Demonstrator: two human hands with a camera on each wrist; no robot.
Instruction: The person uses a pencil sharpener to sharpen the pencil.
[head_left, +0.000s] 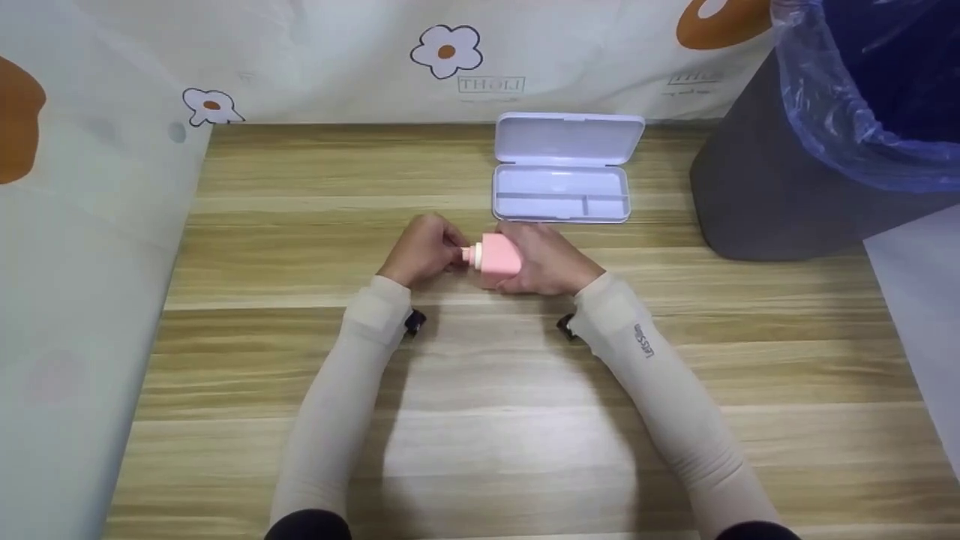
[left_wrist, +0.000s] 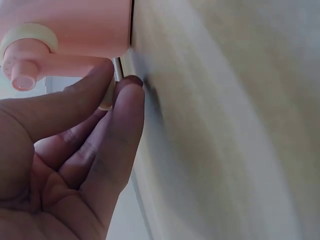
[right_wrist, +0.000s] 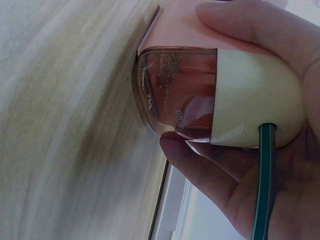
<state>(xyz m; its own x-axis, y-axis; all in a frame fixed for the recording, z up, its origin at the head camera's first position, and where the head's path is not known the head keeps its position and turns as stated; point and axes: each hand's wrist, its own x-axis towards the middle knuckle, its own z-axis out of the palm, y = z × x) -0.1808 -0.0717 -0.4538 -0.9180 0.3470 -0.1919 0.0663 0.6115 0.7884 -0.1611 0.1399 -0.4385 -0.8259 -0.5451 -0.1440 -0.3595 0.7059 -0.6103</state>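
A pink pencil sharpener (head_left: 500,261) lies on its side at the table's middle. My right hand (head_left: 551,259) grips its body, thumb on the pink shell in the right wrist view. Shavings show inside its see-through drawer (right_wrist: 182,95), beside a cream front (right_wrist: 255,95). From a hole in that front a green pencil (right_wrist: 265,185) sticks out, passing before the palm. On the opposite side, my left hand (head_left: 426,251) pinches the end of the crank arm (left_wrist: 67,65) between thumb and fingertips. Its small knob is mostly hidden by the fingers.
Beyond the hands an opened white pencil case (head_left: 540,196) with compartments rests on the wooden table (head_left: 300,247), lid (head_left: 570,139) raised. A grey bin (head_left: 765,180) lined with a plastic bag stands at the right. A flowered sheet (head_left: 337,60) covers the back and left sides.
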